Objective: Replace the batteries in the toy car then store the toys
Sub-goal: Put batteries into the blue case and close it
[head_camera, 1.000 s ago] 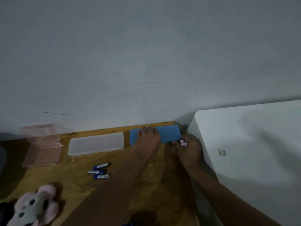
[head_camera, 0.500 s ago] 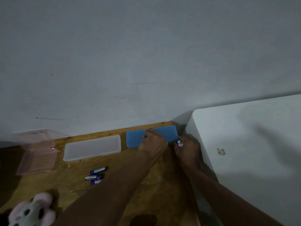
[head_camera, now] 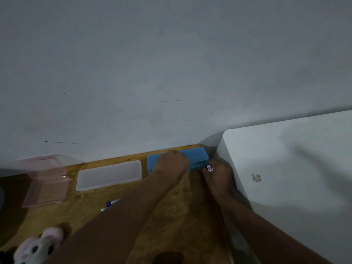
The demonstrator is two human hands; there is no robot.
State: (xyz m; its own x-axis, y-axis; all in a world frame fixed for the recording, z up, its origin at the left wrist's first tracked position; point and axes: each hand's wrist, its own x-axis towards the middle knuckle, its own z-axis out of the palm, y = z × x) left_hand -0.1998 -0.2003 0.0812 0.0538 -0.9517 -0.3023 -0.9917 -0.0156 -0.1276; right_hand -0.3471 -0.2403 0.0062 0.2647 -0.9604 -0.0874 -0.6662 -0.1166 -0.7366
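Observation:
A blue plastic box (head_camera: 196, 155) lies at the back of the wooden table (head_camera: 171, 216), against the wall. My left hand (head_camera: 171, 161) grips its lid with curled fingers. My right hand (head_camera: 217, 175) sits just right of the box and holds a small white toy car (head_camera: 210, 168) with red and blue markings. Blue and silver batteries (head_camera: 111, 203) lie further left, partly hidden by my left forearm.
A frosted white flat box (head_camera: 109, 175) lies left of the blue one. A pink clear box (head_camera: 45, 185) stands open at far left. A pink and white plush toy (head_camera: 36, 248) sits at the bottom left. A white cabinet (head_camera: 285, 168) borders the table on the right.
My left hand went from lying flat on the blue box to gripping its lid with curled fingers. The right hand with the toy car stayed beside the box.

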